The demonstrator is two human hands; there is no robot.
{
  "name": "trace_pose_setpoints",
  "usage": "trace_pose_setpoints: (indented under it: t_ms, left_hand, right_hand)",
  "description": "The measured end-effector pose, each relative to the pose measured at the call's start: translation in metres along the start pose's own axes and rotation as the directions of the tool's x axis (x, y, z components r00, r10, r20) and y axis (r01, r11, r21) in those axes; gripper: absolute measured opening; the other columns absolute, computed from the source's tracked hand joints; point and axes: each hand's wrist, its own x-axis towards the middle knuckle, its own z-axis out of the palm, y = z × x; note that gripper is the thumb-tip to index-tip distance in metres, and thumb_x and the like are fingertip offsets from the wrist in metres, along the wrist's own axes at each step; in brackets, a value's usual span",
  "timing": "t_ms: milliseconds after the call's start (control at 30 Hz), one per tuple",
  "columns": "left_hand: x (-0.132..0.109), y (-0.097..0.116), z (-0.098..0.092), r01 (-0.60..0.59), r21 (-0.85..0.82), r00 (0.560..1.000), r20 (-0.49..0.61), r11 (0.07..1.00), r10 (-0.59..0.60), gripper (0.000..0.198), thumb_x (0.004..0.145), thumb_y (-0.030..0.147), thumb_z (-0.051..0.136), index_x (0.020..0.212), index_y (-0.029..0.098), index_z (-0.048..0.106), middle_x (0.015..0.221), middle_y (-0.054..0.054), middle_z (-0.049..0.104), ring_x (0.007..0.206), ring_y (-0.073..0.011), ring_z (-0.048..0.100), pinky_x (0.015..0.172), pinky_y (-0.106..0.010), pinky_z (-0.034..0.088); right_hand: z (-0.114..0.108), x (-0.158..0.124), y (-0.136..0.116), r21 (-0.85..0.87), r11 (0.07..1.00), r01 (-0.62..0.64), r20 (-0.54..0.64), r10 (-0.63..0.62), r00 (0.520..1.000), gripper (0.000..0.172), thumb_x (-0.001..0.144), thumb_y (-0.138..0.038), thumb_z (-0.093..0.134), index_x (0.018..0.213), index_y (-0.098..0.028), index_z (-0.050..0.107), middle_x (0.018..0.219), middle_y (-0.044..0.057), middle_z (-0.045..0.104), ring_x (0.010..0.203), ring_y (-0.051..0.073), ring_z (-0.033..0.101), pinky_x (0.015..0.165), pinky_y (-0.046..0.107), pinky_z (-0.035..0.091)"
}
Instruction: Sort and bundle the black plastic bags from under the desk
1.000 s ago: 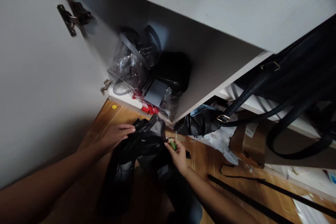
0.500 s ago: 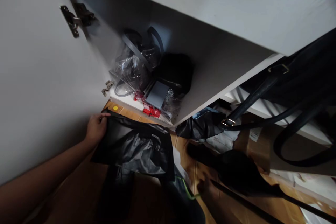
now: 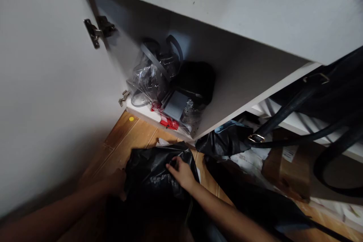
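Squinting into shadow, we cannot tell whether our left grip (image 3: 115,183) clasps the black plastic bag (image 3: 150,176) lying at six o'clock on the floor (image 3: 133,132); our right grip (image 3: 183,172), fingers spread, rests atop it.

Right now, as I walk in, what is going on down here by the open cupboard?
A person bends over a black plastic bag that lies on the wooden floor in front of an open white cabinet. The right hand rests on top of the bag, fingers bent into its folds. The left hand is at the bag's left edge, in shadow, so its grip is unclear. Inside the cabinet sits a clear bag with grey straps. A dark handbag hangs at the right.
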Motion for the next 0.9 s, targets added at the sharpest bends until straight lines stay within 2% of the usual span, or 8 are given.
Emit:
trace_pose_setpoints:
  t_ms: [67,133,200,300,500,633,733,900]
  left_hand:
    - [-0.008,-0.003,0.016,0.044,0.146,0.999,-0.021,0.988,-0.041,0.076,0.035,0.020,0.076,0.110,0.017,0.063,0.124,-0.019,0.059,0.117,-0.0428,0.051,0.092,-0.047,0.045]
    - [-0.013,0.000,0.029,0.079,0.258,0.984,-0.175,0.963,-0.034,0.076,0.056,0.024,0.067,0.129,0.014,0.049,0.139,-0.022,0.044,0.125,-0.0392,0.046,0.095,-0.048,0.043]
    - [-0.015,0.008,0.039,0.109,0.239,0.955,-0.296,0.965,-0.034,0.060,0.077,0.024,0.048,0.135,0.013,0.041,0.138,-0.021,0.044,0.123,-0.0320,0.049,0.100,-0.045,0.039]
    - [-0.013,0.021,0.056,0.182,0.114,0.951,-0.271,0.977,-0.146,0.056,0.089,0.033,0.033,0.138,0.006,0.036,0.132,-0.024,0.050,0.125,-0.0297,0.049,0.105,-0.041,0.035]
    - [0.006,0.033,0.075,0.342,-0.050,0.898,-0.277,0.939,-0.341,0.104,0.063,0.051,0.067,0.144,0.003,0.022,0.131,-0.030,0.049,0.119,-0.0429,0.052,0.096,-0.049,0.043]
    - [0.021,0.025,0.071,0.135,-0.369,0.968,-0.148,0.919,-0.201,0.067,0.052,0.041,0.072,0.112,0.012,0.062,0.099,-0.016,0.070,0.096,-0.0369,0.065,0.084,-0.041,0.050]
    - [0.024,0.019,0.069,0.107,-0.543,0.990,-0.018,0.833,-0.139,0.032,0.050,0.041,0.070,0.075,0.021,0.070,0.078,-0.009,0.073,0.085,-0.0355,0.067,0.079,-0.043,0.051]
    - [0.008,0.021,0.057,0.082,-0.802,0.996,0.042,0.591,-0.081,0.043,0.040,0.041,0.077,0.077,0.021,0.069,0.081,-0.008,0.073,0.090,-0.0352,0.066,0.087,-0.045,0.049]
  right_hand:
    - [0.023,-0.012,-0.005,-0.115,0.993,0.010,0.137,0.006,0.991,0.038,0.073,-0.047,0.062,0.098,-0.019,0.064,0.064,0.003,0.065,0.058,0.018,0.058,0.051,0.027,0.034]
    - [0.044,-0.027,-0.007,-0.231,0.972,0.043,0.258,0.018,0.966,0.037,0.070,-0.048,0.064,0.095,-0.020,0.067,0.074,0.008,0.071,0.067,0.022,0.064,0.054,0.028,0.039]
    - [0.056,-0.039,-0.009,-0.281,0.958,0.065,0.332,0.034,0.943,0.034,0.070,-0.044,0.064,0.094,-0.020,0.069,0.083,0.010,0.073,0.075,0.026,0.067,0.060,0.031,0.045]
    - [0.056,-0.044,-0.013,-0.256,0.963,0.081,0.292,-0.003,0.956,0.040,0.072,-0.031,0.060,0.110,-0.019,0.062,0.105,0.013,0.070,0.090,0.028,0.067,0.076,0.036,0.049]
    - [0.061,-0.025,0.003,-0.127,0.991,-0.034,0.321,0.073,0.944,0.088,0.069,-0.029,0.060,0.147,-0.014,0.022,0.101,0.011,0.071,0.091,0.027,0.067,0.080,0.037,0.050]
    - [0.085,-0.024,0.024,0.035,0.999,-0.038,0.399,0.021,0.917,0.101,0.064,-0.024,0.060,0.150,-0.012,0.007,0.109,0.011,0.071,0.100,0.026,0.066,0.087,0.037,0.050]
    - [0.093,-0.024,0.026,0.121,0.992,-0.028,0.382,-0.021,0.924,0.100,0.064,-0.023,0.060,0.149,-0.005,0.010,0.126,0.016,0.062,0.116,0.026,0.059,0.098,0.037,0.045]
    - [0.081,-0.022,0.014,0.209,0.978,0.008,0.272,-0.066,0.960,0.082,0.067,-0.036,0.066,0.140,-0.012,0.039,0.133,0.017,0.058,0.124,0.030,0.053,0.106,0.042,0.040]
